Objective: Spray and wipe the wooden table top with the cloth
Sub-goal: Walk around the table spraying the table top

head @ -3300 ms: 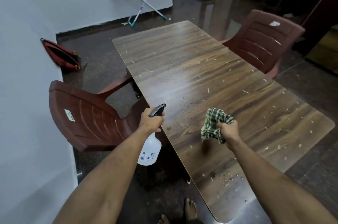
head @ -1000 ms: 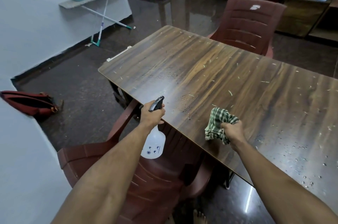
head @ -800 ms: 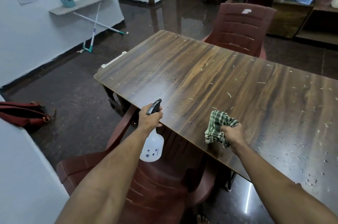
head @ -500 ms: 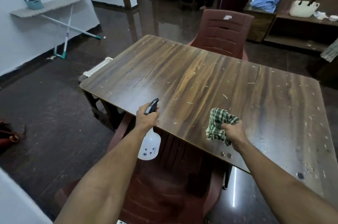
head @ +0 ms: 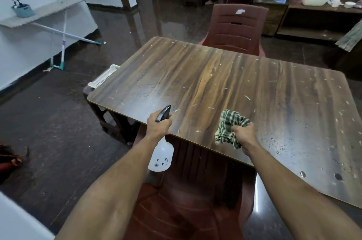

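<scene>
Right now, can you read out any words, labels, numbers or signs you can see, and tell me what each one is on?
No text here can be read.
Spray bottle in the left hand: small dark blue printed marks, flower-like, no legible words.
Far chair: torn white sticker on the backrest, too blurred to read.
Cloth in the right hand: green check pattern only, no label.
Table: no print, only scattered specks and droplets.

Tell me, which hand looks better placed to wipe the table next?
The right hand, probably. It already grips the cloth bunched up just above the table, beside the wet droplets. The left hand is busy holding the spray bottle at the table's near edge.
</scene>
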